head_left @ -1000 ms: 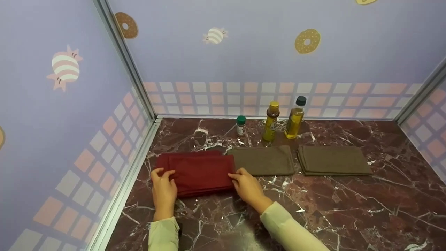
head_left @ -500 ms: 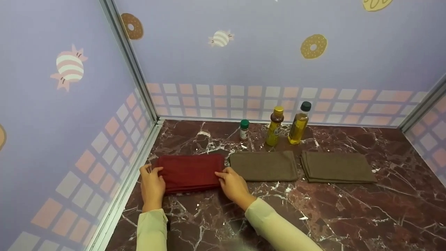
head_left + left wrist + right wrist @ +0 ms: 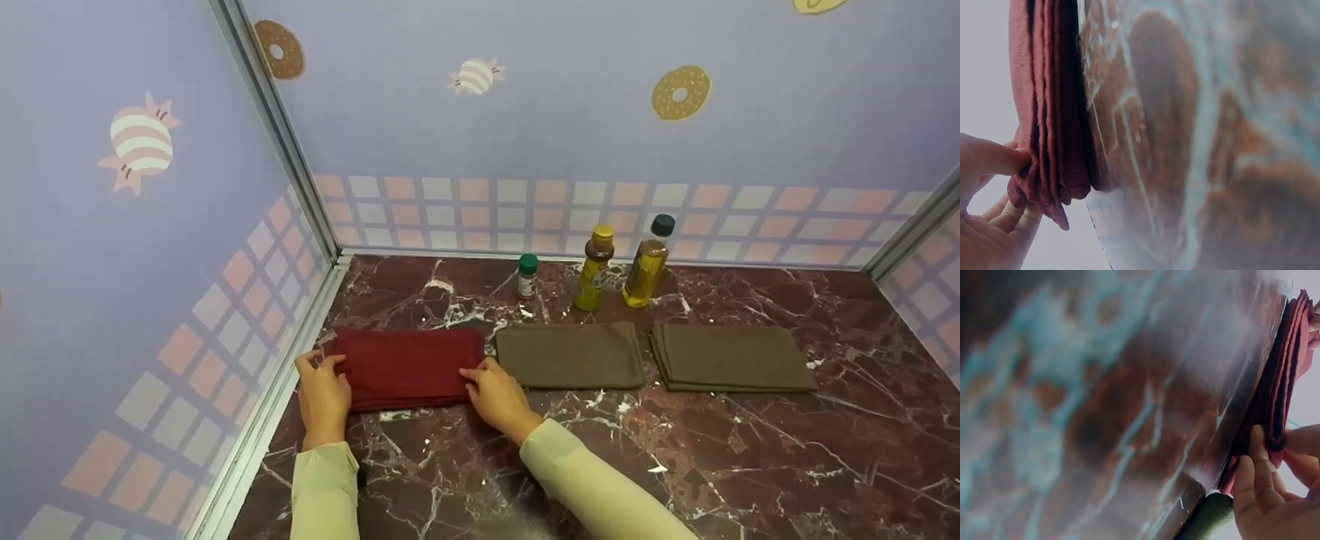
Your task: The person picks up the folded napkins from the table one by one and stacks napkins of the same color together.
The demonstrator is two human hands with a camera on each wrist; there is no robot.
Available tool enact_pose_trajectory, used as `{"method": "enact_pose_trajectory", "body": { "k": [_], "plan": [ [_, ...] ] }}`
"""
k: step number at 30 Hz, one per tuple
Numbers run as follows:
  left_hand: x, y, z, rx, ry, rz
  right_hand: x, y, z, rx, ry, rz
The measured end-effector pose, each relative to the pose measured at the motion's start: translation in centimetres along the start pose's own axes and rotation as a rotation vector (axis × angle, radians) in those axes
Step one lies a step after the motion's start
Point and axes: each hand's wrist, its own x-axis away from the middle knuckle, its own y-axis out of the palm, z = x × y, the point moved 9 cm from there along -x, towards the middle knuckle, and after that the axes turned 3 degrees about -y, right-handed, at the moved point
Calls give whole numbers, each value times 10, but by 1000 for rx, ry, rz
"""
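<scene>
- Cloths, three, in a row on the marble counter (image 3: 750, 465): one red cloth (image 3: 409, 365) far left, two brown cloths (image 3: 570, 354) (image 3: 731, 356) to its right, all folded flat.
- Bottles, three, behind the middle cloth: small green-capped jar (image 3: 527, 275), yellow-capped bottle (image 3: 594, 268), dark-capped oil bottle (image 3: 649, 262).
- Hands, two, one at each near corner of the red cloth.
- Left hand (image 3: 322, 394) pinching the near-left corner, thumb on top and fingers curled under the layered edge, plain in the left wrist view (image 3: 988, 197).
- Right hand (image 3: 496, 396) pinching the near-right corner the same way, fingers wrapped round the stacked folds (image 3: 1266, 495), just beside the first brown cloth.
- Against a second ago: red cloth now squared up, top layer flush with the lower ones, no offset edge showing at the back.
- Both hands drawn a touch leftward with it; grips unchanged.
- Brown cloths and bottles unmoved.
</scene>
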Motion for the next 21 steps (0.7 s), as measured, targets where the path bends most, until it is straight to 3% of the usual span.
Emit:
{"method": "enact_pose_trajectory", "body": {
  "k": [5,10,16,21],
  "plan": [
    [1,1,-5,8,-25,-28,1,5,5,-47,36,-73],
    [4,5,-7,-30,-53,-69,6,2,11,-51,61,-89],
    [9,10,-2,-80,-59,-120,8,-23,34,-27,76,12],
    [13,14,27,-96,25,-76,11,-52,71,6,142,100]
  ]
}}
